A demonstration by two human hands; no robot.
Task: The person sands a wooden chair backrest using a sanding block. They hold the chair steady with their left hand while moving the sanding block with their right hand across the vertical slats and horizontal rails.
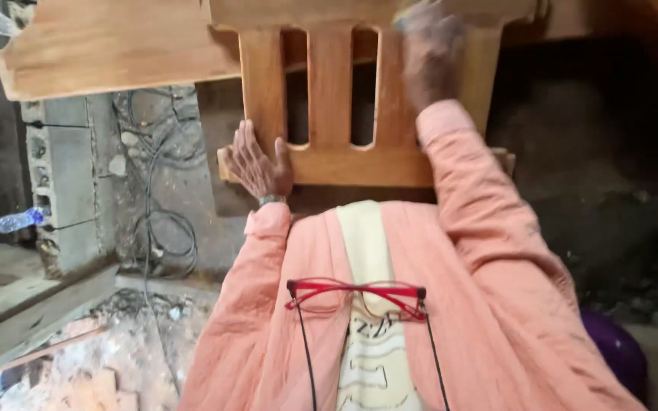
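A wooden slatted frame (pixel 330 91), like a chair back, lies in front of me on a broad wooden board (pixel 108 49). My left hand (pixel 259 164) rests flat on the frame's near rail at its left corner, fingers together. My right hand (pixel 428 53) is on the right slat higher up, blurred by motion; something bluish shows at its fingertips but I cannot tell what. Both arms wear peach sleeves, and red glasses (pixel 356 295) hang on a cord at my chest.
A grey concrete block wall (pixel 62 175) stands at the left, with black cables (pixel 163 228) coiled on the floor beside it. A plastic bottle (pixel 18 220) lies at the far left. Wooden planks (pixel 32 312) and rubble fill the lower left; a purple object (pixel 617 346) is at lower right.
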